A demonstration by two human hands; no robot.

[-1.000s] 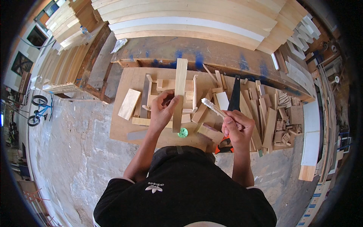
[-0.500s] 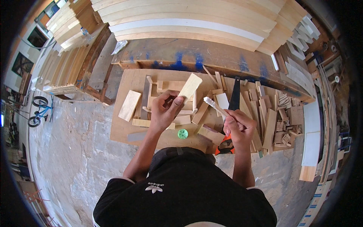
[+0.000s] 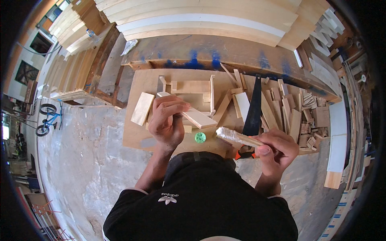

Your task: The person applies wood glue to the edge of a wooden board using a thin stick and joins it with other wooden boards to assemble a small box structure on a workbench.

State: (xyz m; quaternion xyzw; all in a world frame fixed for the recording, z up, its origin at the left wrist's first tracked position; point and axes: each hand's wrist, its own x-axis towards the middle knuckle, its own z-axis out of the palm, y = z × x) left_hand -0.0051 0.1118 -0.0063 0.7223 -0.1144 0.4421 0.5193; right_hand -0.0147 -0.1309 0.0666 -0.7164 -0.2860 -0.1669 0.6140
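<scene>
My left hand [image 3: 167, 122] pinches a short, pale wooden board [image 3: 201, 119], now tilted so that its long edge shows. My right hand [image 3: 281, 152] grips a thin wooden stick [image 3: 249, 140] whose tip is coated in a thick white substance, pointing left toward the board but apart from it. Between the hands, a small round green container [image 3: 200, 137] sits on the plywood sheet [image 3: 132, 134]. Beyond my left hand stands a small wooden frame [image 3: 212, 92] of joined pieces.
A handsaw [image 3: 253, 110] with an orange and black handle lies near my right hand. Wood offcuts [image 3: 295, 122] crowd the right side. A loose board [image 3: 142, 109] lies at the left. Behind runs a blue-stained bench [image 3: 177, 46] under stacked planks [image 3: 201, 19].
The board in my left hand has tipped from upright to slanting down to the right. My right hand has moved right and nearer, bringing the coated stick with it.
</scene>
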